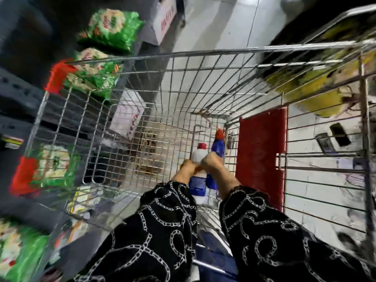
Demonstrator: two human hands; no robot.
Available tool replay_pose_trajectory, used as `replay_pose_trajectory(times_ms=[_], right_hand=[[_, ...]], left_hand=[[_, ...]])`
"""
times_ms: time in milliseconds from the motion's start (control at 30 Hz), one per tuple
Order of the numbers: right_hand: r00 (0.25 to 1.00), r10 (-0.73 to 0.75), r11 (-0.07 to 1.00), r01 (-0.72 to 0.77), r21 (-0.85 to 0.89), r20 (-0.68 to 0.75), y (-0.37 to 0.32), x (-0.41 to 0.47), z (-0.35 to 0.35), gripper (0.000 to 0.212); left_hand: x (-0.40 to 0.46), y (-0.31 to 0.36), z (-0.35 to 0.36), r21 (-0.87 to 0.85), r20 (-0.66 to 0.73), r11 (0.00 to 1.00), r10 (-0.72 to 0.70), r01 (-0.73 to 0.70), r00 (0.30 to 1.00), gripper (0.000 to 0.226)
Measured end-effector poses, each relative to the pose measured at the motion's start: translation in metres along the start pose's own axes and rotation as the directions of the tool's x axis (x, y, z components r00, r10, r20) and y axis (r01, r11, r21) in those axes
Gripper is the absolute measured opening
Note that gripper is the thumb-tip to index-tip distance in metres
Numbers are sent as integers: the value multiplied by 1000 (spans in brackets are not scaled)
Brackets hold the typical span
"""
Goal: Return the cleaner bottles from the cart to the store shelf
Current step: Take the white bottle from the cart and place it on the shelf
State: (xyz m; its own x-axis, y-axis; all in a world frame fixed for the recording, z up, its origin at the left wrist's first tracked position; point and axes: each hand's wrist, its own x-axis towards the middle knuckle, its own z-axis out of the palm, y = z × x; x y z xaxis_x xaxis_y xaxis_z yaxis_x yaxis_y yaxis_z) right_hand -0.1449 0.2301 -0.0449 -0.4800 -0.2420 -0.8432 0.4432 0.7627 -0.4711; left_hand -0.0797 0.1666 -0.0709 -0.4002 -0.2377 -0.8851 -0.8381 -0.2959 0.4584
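Head view: inside the cart (142, 123), lower centre, left hand (188, 166) closes on the white bottle (198, 155); right hand (211, 161) closes on the blue bottle (217, 147).

We saw the cart (203, 82) open at the top, with lots of room over its wire floor. Wire walls closed in every side. A red flap (262, 151) stood on the right wall. Green packs (109, 31) crowded the shelf (18, 94) on the left.
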Motion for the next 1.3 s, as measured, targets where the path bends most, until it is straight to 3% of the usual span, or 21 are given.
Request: replay_pose_trajectory(times_ms=[67,100,167,200,267,300,367,467,533,633,700,800,867,933,967,1000,1067,1100,1167,1233,1300], right_hand=[[998,23,984,-12,-180,62,0,7,2,33],[995,13,911,31,-411,104,-5,4,-1,32],[989,-85,660,147,-736,121,-11,6,-4,32],[980,-100,683,192,-704,170,-11,7,-4,32],[993,26,908,24,-419,114,-14,8,-6,33],[992,41,969,-10,-248,122,-9,14,-4,34],[986,-9,994,28,-109,168,5,12,0,37],[985,0,986,29,-167,171,10,15,-2,34],[972,-10,963,72,-258,235,1,10,-3,13],[961,-13,975,74,-208,278,1,12,-6,14],[961,-41,995,65,-81,274,4,8,-6,12],[954,-105,976,44,213,281,2,-3,-9,19],[929,-145,924,5,382,340,-5,-13,-11,43],[893,-219,897,26,442,393,-23,-29,-14,54],[868,-266,891,55,451,419,-36,-40,-16,47],[829,-309,880,63,470,466,-47,-50,-17,39],[712,-392,865,71,496,582,-80,-86,-16,31],[672,-417,867,92,490,612,-92,-100,-14,28],[652,-409,887,120,445,638,-118,-132,-2,31],[676,-402,901,169,400,618,-138,-154,15,36],[672,-436,888,216,405,598,-154,-173,38,27]], left_hand=[[10,-11,-3,-11,-42,1000,9,-10,999,24],[10,-10,-4,-15,-69,1000,13,-14,998,30],[13,-8,-5,-6,-99,1000,12,-12,995,34],[17,-9,-5,-1,-100,1000,-2,2,995,35],[20,-15,-5,41,-110,999,1,4,994,40],[44,-32,-5,39,-121,999,17,-13,993,48],[52,-38,-6,49,-143,998,39,-33,989,60],[21,-15,-8,66,-166,998,34,-24,986,46],[19,-17,-10,0,-169,1000,-5,5,986,52],[7,-21,-24,-148,-51,989,3,-11,999,46],[-4,-14,-39,-254,48,967,4,9,999,41],[-18,-1,-60,-449,204,893,105,-2,973,54],[-31,14,-69,-538,290,843,181,3,940,51],[-46,25,-77,-575,249,818,177,-2,952,46],[-30,8,-88,-556,132,829,162,-63,978,47],[8,-26,-101,-584,131,810,165,-58,978,54],[20,-57,-106,-694,6,719,72,-48,997,72],[13,-72,-113,-764,22,643,112,-55,994,73],[-96,-36,-121,-792,74,608,185,-55,980,67],[-161,-4,-126,-869,127,484,425,-106,896,69],[-194,4,-148,-813,99,533,524,-235,846,68]])
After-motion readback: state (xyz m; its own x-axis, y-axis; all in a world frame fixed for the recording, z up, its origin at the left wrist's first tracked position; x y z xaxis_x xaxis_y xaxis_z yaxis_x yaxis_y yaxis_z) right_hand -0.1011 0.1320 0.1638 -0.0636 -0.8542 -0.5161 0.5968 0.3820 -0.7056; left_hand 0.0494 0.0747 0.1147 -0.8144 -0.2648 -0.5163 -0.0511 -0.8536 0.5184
